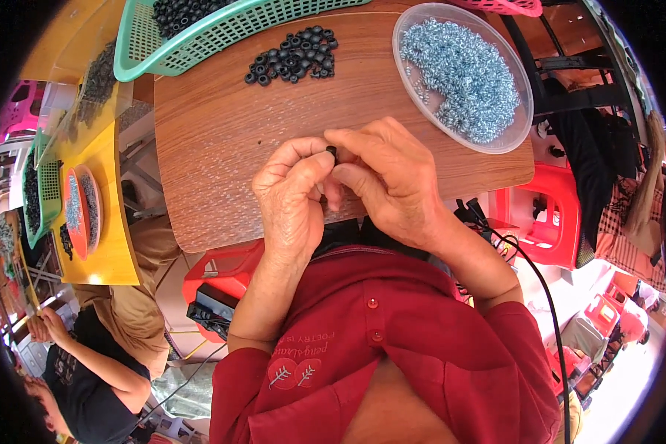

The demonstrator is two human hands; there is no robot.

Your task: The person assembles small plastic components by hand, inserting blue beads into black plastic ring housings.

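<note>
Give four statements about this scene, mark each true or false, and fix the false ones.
1. The left hand and right hand meet at a small black piece. True.
2. The round tub stands left of both hands. False: the round tub is on their right.
3. A loose pile of black pieces lies on the brown table. True.
4. The green basket at the table's far edge holds silvery-blue pieces. False: the green basket holds dark pieces.

Small-parts assembly workshop, shown by bulk black parts (292, 58) and springs (470, 85), plastic stools (570, 214), and a co-worker (96, 370) near a second table (109, 248).
</note>
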